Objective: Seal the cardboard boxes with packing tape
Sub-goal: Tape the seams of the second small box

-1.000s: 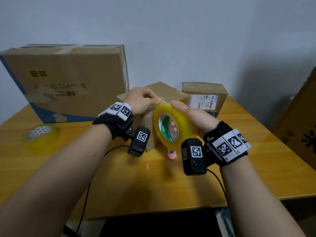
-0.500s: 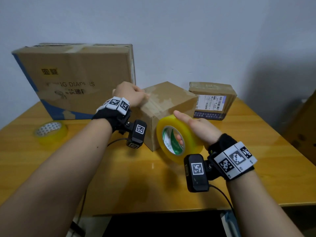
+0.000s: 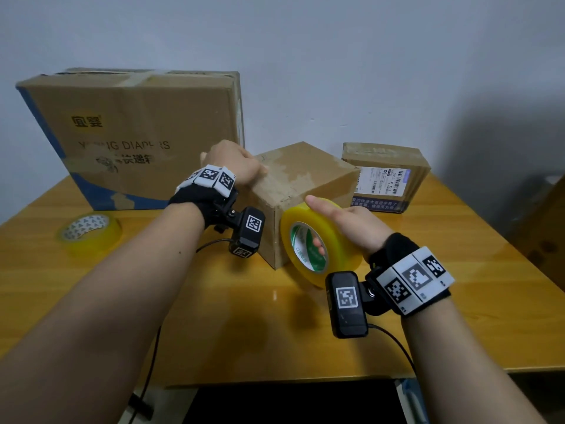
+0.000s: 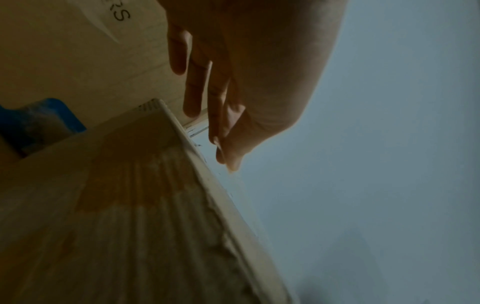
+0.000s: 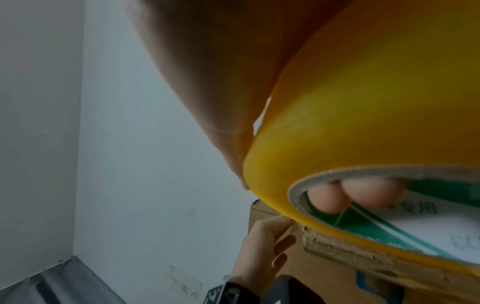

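A small worn cardboard box (image 3: 305, 175) stands corner-on at the middle of the table. My left hand (image 3: 232, 162) sits at its far left top edge. In the left wrist view the thumb and forefinger tips (image 4: 226, 160) meet above the box edge (image 4: 187, 131), pinching the clear tape end, which is hard to see. My right hand (image 3: 345, 221) grips a yellow packing tape roll (image 3: 336, 237) against the box's near right face. Its thumb lies over the rim and its fingertips (image 5: 363, 195) are inside the roll's core (image 5: 441, 216).
A large diaper carton (image 3: 137, 142) stands behind at the left, and a small labelled parcel (image 3: 388, 175) at the back right. A second tape roll (image 3: 88, 229) lies flat on the wooden table (image 3: 244, 316). Another brown box (image 3: 550, 228) is at the right edge.
My right hand has lowered the roll from the level of the box's top to its near right face. My left hand has moved back and left onto the box's far top edge.
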